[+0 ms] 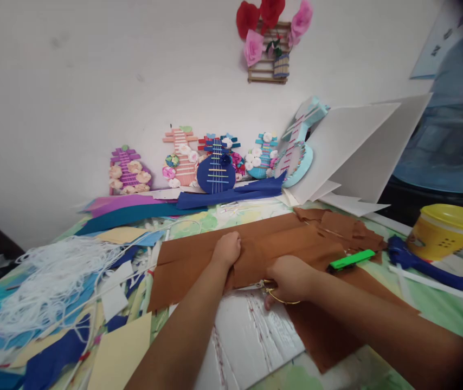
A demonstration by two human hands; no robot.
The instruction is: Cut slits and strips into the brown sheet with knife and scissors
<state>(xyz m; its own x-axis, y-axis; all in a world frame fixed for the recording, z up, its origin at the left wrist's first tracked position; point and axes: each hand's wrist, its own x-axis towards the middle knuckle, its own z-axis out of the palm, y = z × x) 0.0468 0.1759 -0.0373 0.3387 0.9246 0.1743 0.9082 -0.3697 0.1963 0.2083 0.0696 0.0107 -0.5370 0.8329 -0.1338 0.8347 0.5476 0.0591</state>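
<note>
Across the middle of the table lies brown crepe paper (191, 249), folded and layered. My left hand (227, 249) is closed on it, with the fingers curled into the sheet. Just to the right, my right hand (290, 276) grips scissors (261, 285) with gold-coloured handles. Their blades point left along the paper's lower edge; how far they stand apart is hard to see. A white board (251, 336) with shiny glue-like streaks lies below the scissors, partly under the paper. A green cutter knife (351, 261) rests on the paper at the right.
Tangled white cord (56, 276) and paper scraps (121, 346) cover the left side. At the right stand a yellow tub (447, 233) and a blue glue gun (426, 265). Decorated lute-shaped crafts (216, 173) and white sheets (349, 141) lean along the wall.
</note>
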